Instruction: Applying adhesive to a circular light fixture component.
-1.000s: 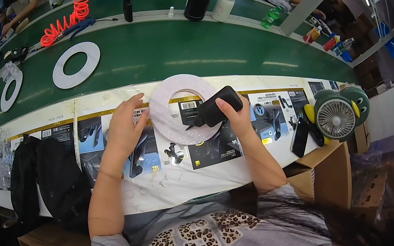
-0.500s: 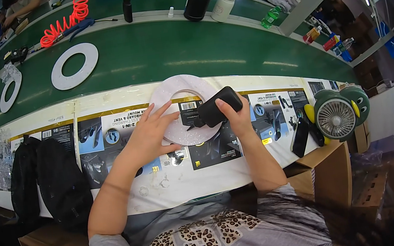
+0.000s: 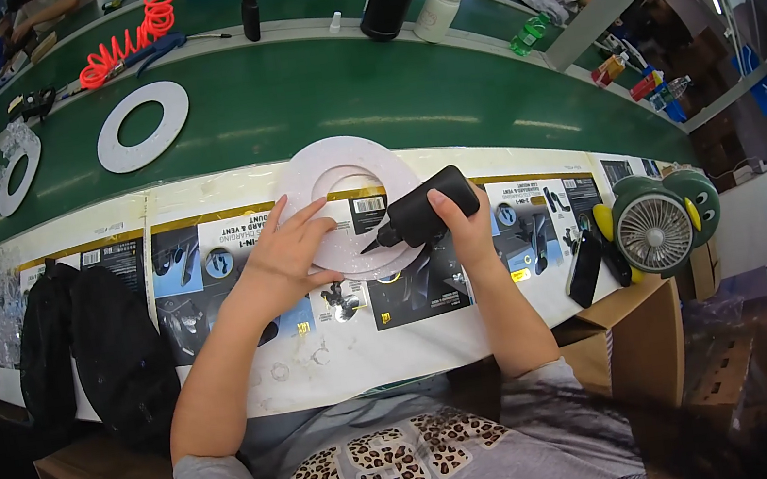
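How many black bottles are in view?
3: a nozzle bottle in the right hand; a slim bottle on the pale ledge; and a large bottle right of that. Background clutter may hide more.

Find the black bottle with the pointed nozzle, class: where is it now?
In the head view, just right of centre, the black bottle is in the person's right hand, its nozzle pointing down-left at the white ring.

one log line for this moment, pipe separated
left hand: touching white ring | right hand: gripping black bottle, nozzle at ring | beyond: another white ring on green surface | right side: fan
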A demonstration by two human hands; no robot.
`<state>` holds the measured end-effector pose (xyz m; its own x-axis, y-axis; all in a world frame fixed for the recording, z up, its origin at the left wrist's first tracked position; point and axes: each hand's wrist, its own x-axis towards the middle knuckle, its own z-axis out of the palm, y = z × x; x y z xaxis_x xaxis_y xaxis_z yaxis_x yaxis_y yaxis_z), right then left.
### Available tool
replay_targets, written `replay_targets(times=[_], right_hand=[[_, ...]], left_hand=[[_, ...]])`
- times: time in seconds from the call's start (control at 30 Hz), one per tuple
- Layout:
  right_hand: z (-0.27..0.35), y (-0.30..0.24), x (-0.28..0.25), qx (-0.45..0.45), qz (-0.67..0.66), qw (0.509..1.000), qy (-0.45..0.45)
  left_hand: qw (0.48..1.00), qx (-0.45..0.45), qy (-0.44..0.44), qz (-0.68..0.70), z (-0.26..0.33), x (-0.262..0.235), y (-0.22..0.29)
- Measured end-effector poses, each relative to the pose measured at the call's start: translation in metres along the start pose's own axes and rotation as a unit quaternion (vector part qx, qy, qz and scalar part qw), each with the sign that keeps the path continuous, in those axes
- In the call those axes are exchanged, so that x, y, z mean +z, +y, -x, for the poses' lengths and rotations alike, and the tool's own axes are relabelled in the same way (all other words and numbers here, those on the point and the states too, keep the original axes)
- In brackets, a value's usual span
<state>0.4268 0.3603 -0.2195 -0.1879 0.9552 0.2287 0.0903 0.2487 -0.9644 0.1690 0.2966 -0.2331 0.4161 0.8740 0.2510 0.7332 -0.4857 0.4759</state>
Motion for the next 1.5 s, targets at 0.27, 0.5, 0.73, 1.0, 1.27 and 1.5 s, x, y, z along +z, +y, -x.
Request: replay_targets(times=[0.27,0.5,0.73,1.0,1.27,1.5], right_hand=[[0.0,-0.004,0.0,0.005,0.012,0.999,-0.036],[0.0,-0.002,0.003,-0.007,0.0,0.999,-0.049],[0.001,-0.003,0.003,-0.001,0.008,0.999,-0.052],[0.0,0.0,0.005,0.003,0.014,0.998,-0.056],[0.0,-0.002,0.002,0.0,0.022,0.998,-0.057],[-0.003,0.0,-0.007,0.017,-0.033,0.999,-0.015]], left_hand=[[0.999,0.003,0.032,-0.009,0.001,0.0,-0.002],[0.999,-0.003,0.032,-0.004,0.001,0.001,-0.002],[0.999,0.0,0.034,0.0,0.001,0.002,-0.002],[0.999,-0.001,0.036,-0.003,0.003,0.003,-0.005],[0.999,0.004,0.036,0.001,0.001,0.002,-0.004],[0.999,0.007,0.037,0.002,0.001,0.001,-0.002]])
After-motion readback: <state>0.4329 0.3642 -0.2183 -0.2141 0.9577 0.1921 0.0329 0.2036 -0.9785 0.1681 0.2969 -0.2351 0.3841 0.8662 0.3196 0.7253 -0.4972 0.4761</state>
